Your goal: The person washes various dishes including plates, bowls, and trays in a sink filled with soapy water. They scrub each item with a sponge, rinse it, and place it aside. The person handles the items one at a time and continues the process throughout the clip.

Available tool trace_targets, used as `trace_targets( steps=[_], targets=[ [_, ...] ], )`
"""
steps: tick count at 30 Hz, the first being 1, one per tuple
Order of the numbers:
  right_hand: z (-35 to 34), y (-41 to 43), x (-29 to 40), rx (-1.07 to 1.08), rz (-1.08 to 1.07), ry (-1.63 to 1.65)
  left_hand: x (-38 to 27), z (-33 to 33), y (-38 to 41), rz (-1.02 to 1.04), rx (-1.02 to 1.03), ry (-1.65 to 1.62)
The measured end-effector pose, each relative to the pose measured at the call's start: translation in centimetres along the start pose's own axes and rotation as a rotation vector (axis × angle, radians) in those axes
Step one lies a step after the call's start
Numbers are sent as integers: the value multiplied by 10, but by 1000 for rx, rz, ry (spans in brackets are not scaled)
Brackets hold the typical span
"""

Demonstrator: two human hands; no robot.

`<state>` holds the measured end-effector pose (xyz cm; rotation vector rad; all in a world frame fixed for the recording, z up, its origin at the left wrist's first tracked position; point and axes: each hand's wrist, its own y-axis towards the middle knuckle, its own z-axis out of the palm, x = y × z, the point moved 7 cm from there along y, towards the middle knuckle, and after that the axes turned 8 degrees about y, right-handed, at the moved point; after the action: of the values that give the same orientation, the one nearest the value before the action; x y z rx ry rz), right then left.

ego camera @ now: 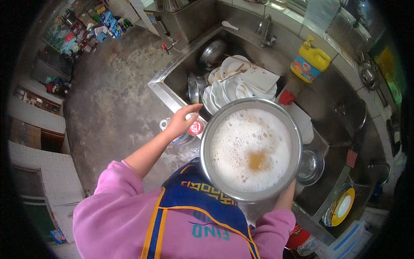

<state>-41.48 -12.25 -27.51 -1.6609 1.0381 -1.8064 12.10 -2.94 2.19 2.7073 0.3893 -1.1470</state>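
Observation:
A round metal basin (299, 139) full of white, bubbly foam (239, 132) is in front of my chest, with a small brownish gap in the foam. My right wrist (287, 196) goes behind the basin's lower right rim; the fingers underneath are hidden, and this hand supports the basin. To the left of the rim, my left hand (182, 121) has its fingers apart and holds nothing. It is over the sink's front edge, above a container with a red cap (195, 127). Stacked white dishes (223, 92) and chopsticks lie in the sink behind the basin.
The steel sink (171, 97) also holds metal bowls (213, 53). A yellow detergent jug (309, 61) stands by the faucet (266, 32). To the right are a red cloth (287, 97), a glass bowl (310, 165), a red-banded handle (352, 158) and yellow-rimmed plates (343, 207).

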Motion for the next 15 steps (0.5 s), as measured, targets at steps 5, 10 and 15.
trace_targets(
  steps=[5,10,15],
  targets=[
    [-20,-48,21,3,-162,103,47,47,73,-21,125,-155],
    [-27,-166,73,-340,-532,325,118,132,147,-678,60,-457],
    [1,-274,90,-523,-734,302,189,225,167,-1238,296,-741]
  ],
)
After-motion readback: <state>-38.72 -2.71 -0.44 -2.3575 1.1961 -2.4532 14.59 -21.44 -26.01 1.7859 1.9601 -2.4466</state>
